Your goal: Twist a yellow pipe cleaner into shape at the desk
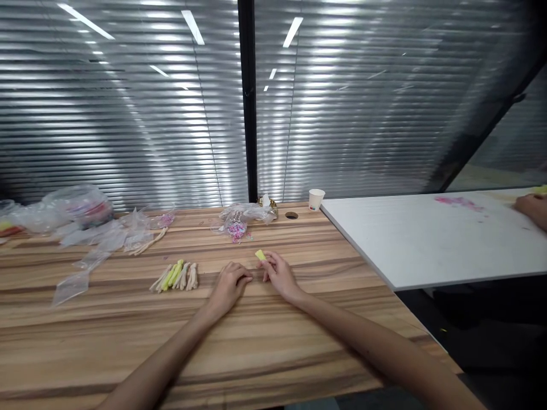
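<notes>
The right hand (280, 274) pinches a small yellow piece (260, 254) in its grip, the left hand (231, 283) rests curled, so the piece could slip onto the bench (256, 341).

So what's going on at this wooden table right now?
A person sits at a wooden table with both hands resting on it. The right hand pinches a small yellow piece at its fingertips; the left hand lies loosely curled beside it, holding nothing visible. A small pile of yellow and beige strips lies to the left, with plastic bags behind. Another person's hand rests on the white table.
</notes>
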`<state>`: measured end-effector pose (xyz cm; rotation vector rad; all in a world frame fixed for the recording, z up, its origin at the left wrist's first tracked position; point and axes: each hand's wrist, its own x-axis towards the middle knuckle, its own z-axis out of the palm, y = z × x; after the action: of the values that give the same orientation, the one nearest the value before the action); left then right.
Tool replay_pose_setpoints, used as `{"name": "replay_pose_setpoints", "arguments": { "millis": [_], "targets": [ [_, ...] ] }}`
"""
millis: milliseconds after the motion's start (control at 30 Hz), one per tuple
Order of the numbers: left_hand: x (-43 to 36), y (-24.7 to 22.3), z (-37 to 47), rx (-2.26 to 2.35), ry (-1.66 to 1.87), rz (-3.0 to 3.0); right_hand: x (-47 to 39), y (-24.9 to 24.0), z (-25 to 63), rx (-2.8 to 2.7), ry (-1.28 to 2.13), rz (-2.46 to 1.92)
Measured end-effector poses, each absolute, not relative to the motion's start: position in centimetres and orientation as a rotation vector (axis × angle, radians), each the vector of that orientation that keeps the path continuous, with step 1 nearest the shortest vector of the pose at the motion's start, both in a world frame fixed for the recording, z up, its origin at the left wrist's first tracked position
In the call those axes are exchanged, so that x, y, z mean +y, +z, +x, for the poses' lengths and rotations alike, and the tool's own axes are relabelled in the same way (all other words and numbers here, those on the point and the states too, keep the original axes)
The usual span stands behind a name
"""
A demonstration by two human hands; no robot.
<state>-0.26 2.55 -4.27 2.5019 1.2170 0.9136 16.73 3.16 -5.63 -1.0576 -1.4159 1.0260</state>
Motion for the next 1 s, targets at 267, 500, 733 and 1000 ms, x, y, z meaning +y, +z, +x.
{"name": "replay_pose_setpoints", "arguments": {
  "millis": [267,500,733,1000],
  "targets": [
    [2.3,-3.7,-0.3,1.207,1.049,2.25,2.3,-5.0,16.6,-1.636,1.014,-1.013],
    [2.3,-3.5,-0.5,1.188,1.177,2.095,1.9,-4.7,16.7,-1.882,0.78,-0.981],
    [2.2,-3.5,-0.4,1.157,1.205,2.096,1.6,-4.0,16.7,-1.94,0.66,-1.01],
    [2.0,-3.6,-0.4,1.155,1.22,2.097,1.6,-4.0,16.6,-1.833,0.776,-1.031]
  ]
}}
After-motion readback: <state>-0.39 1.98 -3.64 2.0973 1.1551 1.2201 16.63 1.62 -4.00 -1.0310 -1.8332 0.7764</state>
